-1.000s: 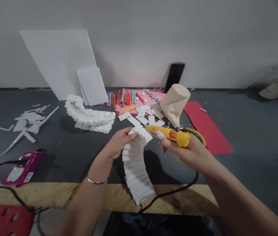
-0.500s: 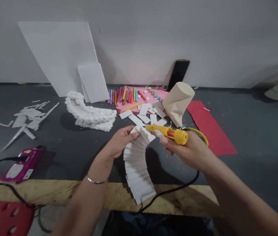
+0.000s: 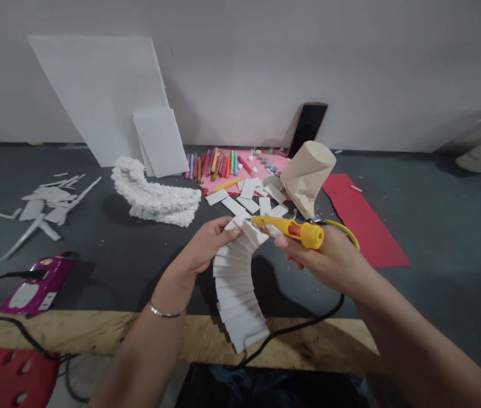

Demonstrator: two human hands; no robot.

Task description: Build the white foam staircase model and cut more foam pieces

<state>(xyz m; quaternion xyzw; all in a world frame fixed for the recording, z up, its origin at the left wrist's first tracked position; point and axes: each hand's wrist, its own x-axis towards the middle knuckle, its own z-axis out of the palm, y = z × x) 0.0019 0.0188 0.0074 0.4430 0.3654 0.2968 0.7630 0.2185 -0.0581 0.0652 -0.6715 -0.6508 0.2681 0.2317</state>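
Note:
My left hand [image 3: 208,242] is closed on the upper end of a curved strip of overlapping white foam-board pieces [image 3: 235,283], thumb on top. The strip's lower end reaches over the table's front edge. A yellow hot glue gun [image 3: 295,229] is gripped in my right hand [image 3: 329,252], its nozzle pointing left at the strip's top piece. Whether the nozzle touches the piece I cannot tell. Just beyond lie several loose white foam rectangles [image 3: 248,205]. A fluffy white curved piece [image 3: 159,198] rests to the left of them.
Behind are crayons [image 3: 217,163] on pink paper [image 3: 244,156], a beige paper cone [image 3: 310,167] and a leaning phone [image 3: 308,126]. Red paper [image 3: 365,226] lies right. White boards [image 3: 108,90], scraps [image 3: 53,198] and a purple power box [image 3: 38,286] are left. A black cable [image 3: 299,326] crosses the edge.
Almost nothing differs. The whole view has shifted very slightly; both hands keep their hold on the foam strip and the glue gun.

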